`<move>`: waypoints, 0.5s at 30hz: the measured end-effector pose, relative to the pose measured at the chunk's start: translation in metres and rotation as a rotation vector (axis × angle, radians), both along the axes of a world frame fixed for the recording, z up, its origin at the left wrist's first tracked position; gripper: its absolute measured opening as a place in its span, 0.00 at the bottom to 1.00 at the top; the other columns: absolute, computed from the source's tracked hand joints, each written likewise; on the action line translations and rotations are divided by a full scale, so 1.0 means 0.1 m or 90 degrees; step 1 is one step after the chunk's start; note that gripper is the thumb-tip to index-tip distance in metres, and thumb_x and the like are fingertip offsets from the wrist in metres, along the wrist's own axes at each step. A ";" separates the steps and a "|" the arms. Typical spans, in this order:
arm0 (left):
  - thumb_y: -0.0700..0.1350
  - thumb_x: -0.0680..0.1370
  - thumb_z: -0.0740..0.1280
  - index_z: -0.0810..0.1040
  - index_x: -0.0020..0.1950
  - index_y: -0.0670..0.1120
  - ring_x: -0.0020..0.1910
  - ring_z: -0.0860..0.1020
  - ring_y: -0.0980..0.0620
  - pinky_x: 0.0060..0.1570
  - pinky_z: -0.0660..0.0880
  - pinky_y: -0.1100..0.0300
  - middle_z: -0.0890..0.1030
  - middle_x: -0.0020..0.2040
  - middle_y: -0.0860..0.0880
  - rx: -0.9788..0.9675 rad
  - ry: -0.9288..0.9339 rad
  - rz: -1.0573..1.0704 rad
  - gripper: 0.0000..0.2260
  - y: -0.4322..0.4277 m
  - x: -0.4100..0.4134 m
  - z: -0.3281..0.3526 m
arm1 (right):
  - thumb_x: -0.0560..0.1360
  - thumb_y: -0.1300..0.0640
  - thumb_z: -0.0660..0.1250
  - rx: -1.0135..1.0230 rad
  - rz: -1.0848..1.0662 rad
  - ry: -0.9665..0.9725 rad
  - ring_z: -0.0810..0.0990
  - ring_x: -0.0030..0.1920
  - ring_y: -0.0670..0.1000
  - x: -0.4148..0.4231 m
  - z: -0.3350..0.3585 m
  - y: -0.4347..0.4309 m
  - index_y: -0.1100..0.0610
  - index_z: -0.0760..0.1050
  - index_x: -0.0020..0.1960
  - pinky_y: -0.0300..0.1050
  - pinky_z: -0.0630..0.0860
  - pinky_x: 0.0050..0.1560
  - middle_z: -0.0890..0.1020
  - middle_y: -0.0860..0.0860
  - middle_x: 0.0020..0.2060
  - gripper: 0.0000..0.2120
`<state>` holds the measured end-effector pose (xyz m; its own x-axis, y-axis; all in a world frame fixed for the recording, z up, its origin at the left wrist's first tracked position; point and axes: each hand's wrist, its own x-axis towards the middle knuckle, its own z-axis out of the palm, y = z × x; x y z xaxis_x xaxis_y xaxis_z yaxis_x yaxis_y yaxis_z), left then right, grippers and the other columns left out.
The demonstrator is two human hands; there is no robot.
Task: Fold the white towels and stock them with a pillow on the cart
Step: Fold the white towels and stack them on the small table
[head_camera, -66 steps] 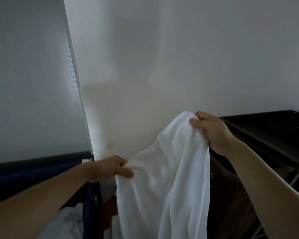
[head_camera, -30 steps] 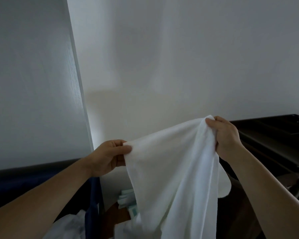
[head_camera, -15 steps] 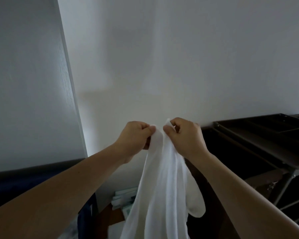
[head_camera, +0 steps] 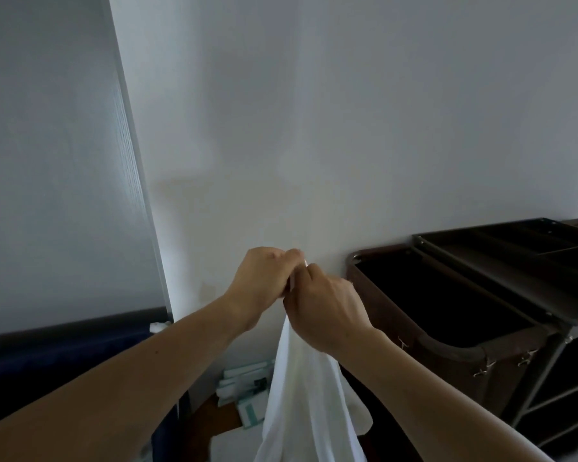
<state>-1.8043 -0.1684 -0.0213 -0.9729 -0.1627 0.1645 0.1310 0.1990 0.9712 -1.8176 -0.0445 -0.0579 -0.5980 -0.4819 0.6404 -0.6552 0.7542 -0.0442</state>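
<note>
A white towel (head_camera: 301, 398) hangs doubled lengthwise in front of me, its lower end running out of frame. My left hand (head_camera: 264, 278) and my right hand (head_camera: 324, 305) meet at its top, knuckles touching, and both pinch the gathered upper corners together. The dark brown cart (head_camera: 454, 341) stands to the right against the wall, with an open fabric bin and a tray top (head_camera: 514, 241). No pillow is in view.
A white wall is straight ahead, and a white panel (head_camera: 57, 161) with a dark blue edge below it fills the left. Small white and teal packets (head_camera: 244, 388) lie on the floor by the wall, between the panel and the cart.
The towel was held spread wide between my hands. Both hands have come together at the middle, so the towel now hangs doubled. The view has tilted slightly down.
</note>
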 end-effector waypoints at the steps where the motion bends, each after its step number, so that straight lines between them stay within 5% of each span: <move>1: 0.44 0.77 0.69 0.81 0.45 0.31 0.38 0.79 0.43 0.44 0.80 0.49 0.82 0.39 0.35 -0.007 0.007 -0.002 0.14 -0.03 0.01 0.00 | 0.80 0.54 0.55 -0.034 0.032 -0.006 0.79 0.38 0.58 0.02 0.00 0.00 0.60 0.74 0.59 0.47 0.64 0.36 0.81 0.55 0.45 0.15; 6: 0.41 0.82 0.65 0.83 0.50 0.36 0.45 0.85 0.42 0.44 0.83 0.56 0.85 0.45 0.38 0.011 0.022 -0.033 0.10 -0.22 0.06 -0.02 | 0.73 0.54 0.55 -0.272 0.200 -0.282 0.76 0.37 0.44 -0.09 0.00 0.15 0.52 0.79 0.66 0.39 0.73 0.40 0.80 0.41 0.38 0.25; 9: 0.43 0.82 0.64 0.81 0.52 0.35 0.43 0.82 0.45 0.46 0.82 0.54 0.83 0.44 0.40 0.021 0.013 -0.070 0.12 -0.31 0.06 0.05 | 0.72 0.55 0.62 -0.413 0.190 -0.289 0.79 0.37 0.39 -0.21 -0.01 0.22 0.40 0.79 0.58 0.32 0.71 0.40 0.82 0.35 0.37 0.18; 13: 0.44 0.84 0.62 0.78 0.49 0.40 0.43 0.77 0.46 0.47 0.76 0.52 0.80 0.42 0.44 0.107 0.023 -0.168 0.10 -0.42 -0.01 0.37 | 0.73 0.55 0.74 -0.499 0.218 -0.376 0.81 0.53 0.40 -0.32 0.12 0.23 0.38 0.74 0.55 0.44 0.77 0.55 0.83 0.36 0.49 0.17; 15: 0.44 0.84 0.61 0.78 0.47 0.41 0.43 0.76 0.47 0.49 0.74 0.51 0.78 0.41 0.45 0.115 0.056 -0.193 0.10 -0.43 -0.08 0.59 | 0.70 0.52 0.75 -0.530 0.265 -0.418 0.84 0.49 0.43 -0.31 0.22 0.16 0.38 0.77 0.49 0.45 0.79 0.51 0.84 0.39 0.47 0.13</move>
